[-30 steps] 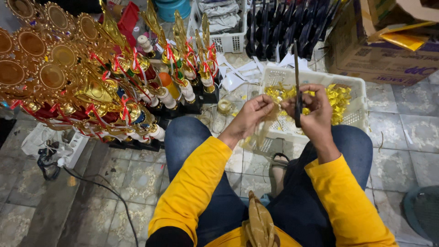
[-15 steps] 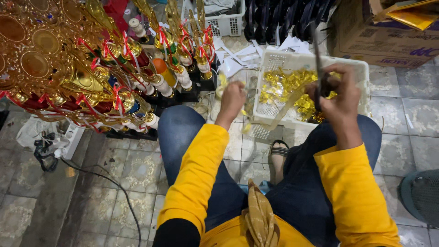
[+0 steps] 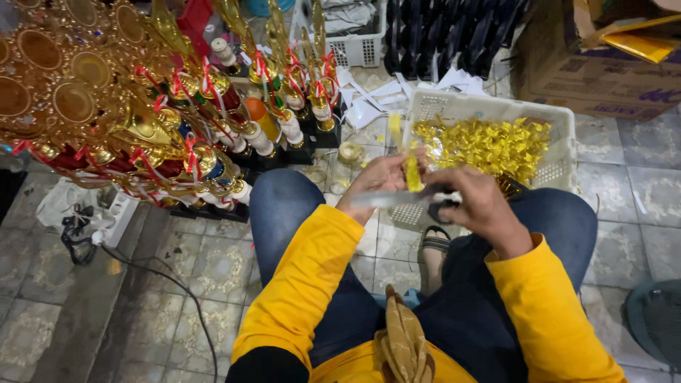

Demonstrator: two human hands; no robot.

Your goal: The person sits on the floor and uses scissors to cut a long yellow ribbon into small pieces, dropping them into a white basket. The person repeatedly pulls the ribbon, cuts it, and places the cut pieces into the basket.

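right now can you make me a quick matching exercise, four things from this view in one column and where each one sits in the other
Things:
1. white basket
2. trophies
3. cardboard box
4. gold piece

Places:
A. top right corner
B. between the left hand and right hand
C. ahead of the knees, holding gold parts
D. left, on the floor

Pairs: 1-C, 2-D, 3-A, 4-B
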